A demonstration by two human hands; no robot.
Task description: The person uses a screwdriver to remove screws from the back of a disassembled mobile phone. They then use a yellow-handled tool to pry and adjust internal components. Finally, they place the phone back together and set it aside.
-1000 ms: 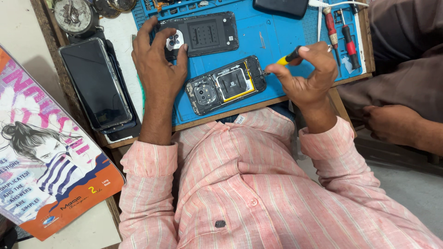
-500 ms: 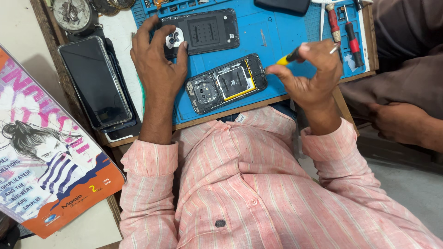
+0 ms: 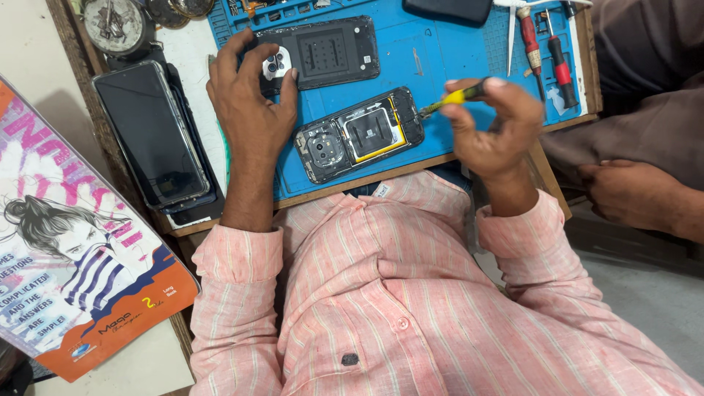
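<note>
Screwdriver [image 3: 456, 96], yellow-handled, is pinched by the right hand [image 3: 490, 129] at the opened phone [image 3: 358, 135] on the blue repair mat [image 3: 447, 55]; the left hand [image 3: 251, 103], spread, is pressed beside the removed back cover [image 3: 320, 52].

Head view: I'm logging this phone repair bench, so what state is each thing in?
Opened phone: back off, insides showing, flat on blue mat.
Back cover: off, lying inner side up.
Yellow screwdriver: pinched in right hand, tip at the phone's edge.
Left hand: resting on the cover's camera end.
Red screwdrivers: lying unused.
Dark phone: screen off, stacked on others.
</note>
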